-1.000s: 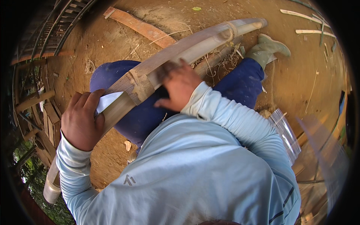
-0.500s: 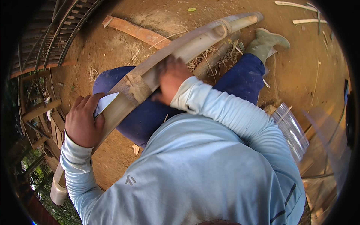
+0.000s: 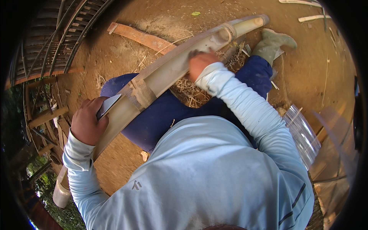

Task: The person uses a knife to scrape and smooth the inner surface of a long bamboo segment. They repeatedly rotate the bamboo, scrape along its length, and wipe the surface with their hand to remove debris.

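Right fingers (image 3: 196, 60) slid farther along bamboo (image 3: 161, 76), blurred, grip unclear; left fingers (image 3: 98, 103) pinching blade (image 3: 109, 105) atop bamboo.

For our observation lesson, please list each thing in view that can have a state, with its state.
Bamboo pole: partly opened lengthwise, across the thigh
Left hand: closed on the bamboo pole
Pale flat piece: held in left hand
Right hand: blurred, grip unclear
Reddish plank: lying on the ground
Boot: worn
Clear plastic: ridged
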{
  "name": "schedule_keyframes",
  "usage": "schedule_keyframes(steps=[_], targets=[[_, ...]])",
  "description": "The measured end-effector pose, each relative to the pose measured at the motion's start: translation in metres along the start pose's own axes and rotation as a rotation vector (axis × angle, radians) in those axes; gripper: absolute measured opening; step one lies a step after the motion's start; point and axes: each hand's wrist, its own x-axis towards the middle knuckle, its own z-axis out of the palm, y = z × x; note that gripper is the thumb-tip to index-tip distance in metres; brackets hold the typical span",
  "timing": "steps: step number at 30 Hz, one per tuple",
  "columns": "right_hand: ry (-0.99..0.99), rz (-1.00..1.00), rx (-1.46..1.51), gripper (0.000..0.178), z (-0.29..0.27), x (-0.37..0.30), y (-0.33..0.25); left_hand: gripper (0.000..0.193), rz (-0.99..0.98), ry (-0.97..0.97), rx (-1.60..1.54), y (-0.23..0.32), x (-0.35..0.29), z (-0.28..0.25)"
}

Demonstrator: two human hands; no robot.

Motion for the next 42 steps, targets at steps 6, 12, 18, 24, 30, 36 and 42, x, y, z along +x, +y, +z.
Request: schedule_keyframes(steps=[6,12,18,24,30,36,42], targets=[[0.21,-0.613,0.426,0.054,0.001,-0.039,-0.042,0.043,-0.02,-0.011,0.005,0.008,-0.001,-0.003],[0.296,-0.272,0.158,0.052,0.039,-0.002,0.089,0.044,-0.015,0.013,0.025,0.01,-0.002,-0.001],[0.097,0.239,-0.122,0.073,0.028,0.009,0.068,0.045,0.005,0.023,0.073,0.008,-0.002,0.002],[0.142,-0.076,0.075,0.078,0.022,-0.024,0.033,0.046,0.019,0.047,0.131,0.017,-0.01,0.001],[-0.056,0.353,-0.171,0.086,0.03,0.016,0.089,0.048,0.046,0.111,0.199,0.028,-0.014,0.005],[-0.125,0.322,-0.011,0.1,0.027,0.019,0.065,0.05,0.076,0.134,0.235,0.029,-0.018,0.009],[-0.056,0.252,-0.16,0.098,0.023,-0.001,0.054,0.053,0.102,0.143,0.228,0.029,-0.019,0.007]])
